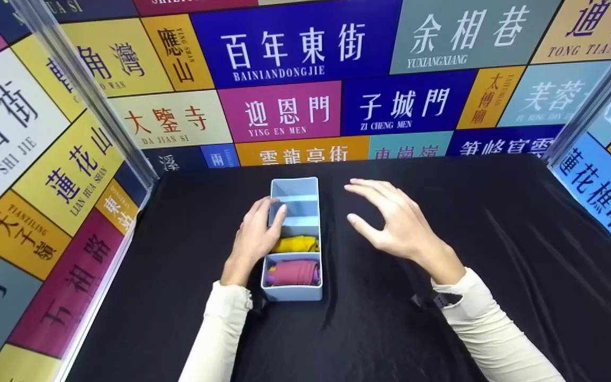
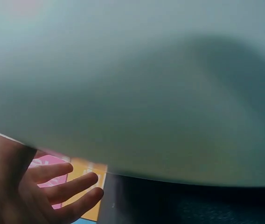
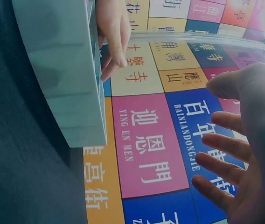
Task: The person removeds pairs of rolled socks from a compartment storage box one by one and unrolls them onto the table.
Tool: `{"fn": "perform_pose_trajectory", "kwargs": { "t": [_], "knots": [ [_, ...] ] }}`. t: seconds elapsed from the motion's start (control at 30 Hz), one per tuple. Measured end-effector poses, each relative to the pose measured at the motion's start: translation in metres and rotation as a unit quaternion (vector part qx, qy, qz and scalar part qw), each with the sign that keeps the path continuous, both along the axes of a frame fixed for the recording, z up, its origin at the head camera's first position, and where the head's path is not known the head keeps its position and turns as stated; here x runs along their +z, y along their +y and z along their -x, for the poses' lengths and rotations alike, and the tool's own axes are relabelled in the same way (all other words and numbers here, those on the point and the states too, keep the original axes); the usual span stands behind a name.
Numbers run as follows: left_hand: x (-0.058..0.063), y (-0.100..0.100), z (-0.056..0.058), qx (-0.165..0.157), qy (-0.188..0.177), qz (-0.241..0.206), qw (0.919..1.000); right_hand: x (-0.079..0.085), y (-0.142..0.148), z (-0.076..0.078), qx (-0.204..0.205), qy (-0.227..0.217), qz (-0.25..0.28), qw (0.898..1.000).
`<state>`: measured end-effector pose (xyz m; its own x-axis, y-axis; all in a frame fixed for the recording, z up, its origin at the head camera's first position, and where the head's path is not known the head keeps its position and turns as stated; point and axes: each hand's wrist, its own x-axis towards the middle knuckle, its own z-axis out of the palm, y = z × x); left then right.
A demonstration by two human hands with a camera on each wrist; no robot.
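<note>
A long pale blue storage box (image 1: pixel 291 293) with compartments stands on the black cloth. Its nearest compartment holds a rolled mauve-pink cloth (image 1: pixel 295 272) showing bits of purple and orange. One compartment farther back lies a folded yellow cloth (image 1: pixel 296 244). My left hand (image 1: pixel 255 233) is at the box's left rim, thumb overlapping the rim in the head view. In the left wrist view several of its fingers (image 2: pixel 72 189) show spread beyond the close, blurred box wall (image 2: pixel 137 93). My right hand (image 1: pixel 395 217) hovers right of the box, fingers parted from the thumb, holding nothing.
Black cloth (image 1: pixel 189 318) covers the table. Walls of coloured panels with Chinese lettering (image 1: pixel 295 48) stand behind and at both sides. Clear upright corner strips (image 1: pixel 93 95) join them. A dark band (image 1: pixel 438 300) sits at the right wrist.
</note>
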<state>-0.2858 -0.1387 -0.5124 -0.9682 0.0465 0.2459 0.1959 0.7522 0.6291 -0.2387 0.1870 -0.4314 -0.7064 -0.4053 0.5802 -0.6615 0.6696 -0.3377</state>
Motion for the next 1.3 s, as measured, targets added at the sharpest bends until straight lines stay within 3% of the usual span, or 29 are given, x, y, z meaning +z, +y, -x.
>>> {"fn": "perform_pose_trajectory", "kwargs": {
  "t": [0.37, 0.73, 1.3],
  "knots": [
    [-0.008, -0.002, 0.001, -0.006, 0.011, -0.041, 0.9991, -0.005, -0.013, -0.006, 0.021, -0.005, -0.007, 1.0],
    [-0.014, -0.002, 0.003, -0.022, 0.047, -0.082, 0.9953, -0.01, -0.028, -0.01, 0.046, -0.008, 0.001, 0.999],
    [-0.022, -0.003, 0.0, -0.013, 0.045, -0.111, 0.9927, -0.022, -0.051, -0.021, 0.087, -0.022, -0.014, 0.996]
  ]
}}
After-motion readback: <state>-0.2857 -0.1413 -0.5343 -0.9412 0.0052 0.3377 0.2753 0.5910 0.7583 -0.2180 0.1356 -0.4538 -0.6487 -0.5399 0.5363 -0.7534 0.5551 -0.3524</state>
